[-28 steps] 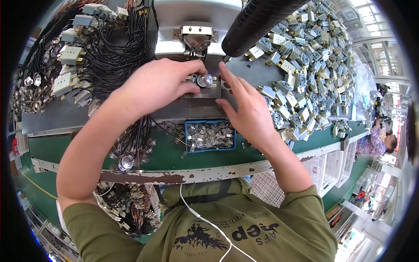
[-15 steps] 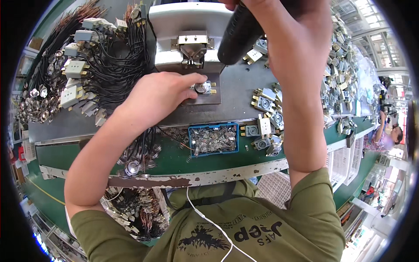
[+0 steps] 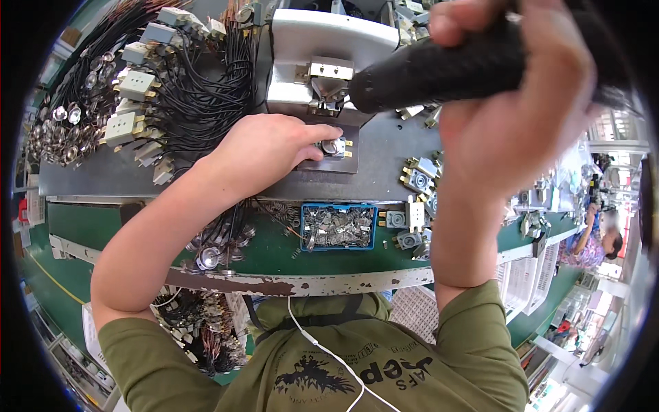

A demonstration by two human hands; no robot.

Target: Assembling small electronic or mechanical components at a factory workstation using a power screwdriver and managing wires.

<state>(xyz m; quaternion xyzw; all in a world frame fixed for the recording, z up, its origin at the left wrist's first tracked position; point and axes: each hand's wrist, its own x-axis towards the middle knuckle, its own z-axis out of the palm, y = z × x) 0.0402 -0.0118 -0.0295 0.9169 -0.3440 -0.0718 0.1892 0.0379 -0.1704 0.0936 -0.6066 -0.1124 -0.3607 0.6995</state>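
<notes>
My left hand [image 3: 271,141] reaches in from the left, thumb and index finger closed around a small switch-like part [image 3: 334,147] with a round silver cap and brass tabs. The part rests on a flat metal base plate [image 3: 329,165] below the metal head [image 3: 331,72] of a white bench press [image 3: 292,41]. At the upper right my right hand [image 3: 508,130] is wrapped round a thick black handle [image 3: 439,74], whose rounded end lies beside the press head. The handle's other end is blurred near the rim.
A blue tray [image 3: 374,240] of small metal pieces stands in front of the plate. Bundled black wires [image 3: 213,82] with grey-white blocks [image 3: 137,84] and silver caps [image 3: 68,134] lie left. More grey parts [image 3: 417,180] lie right. Farther right is another person [image 3: 587,247].
My right hand and the black handle have swung right, the handle going from steep to nearly level. My left hand keeps its hold on the part. The whole view has shifted slightly.
</notes>
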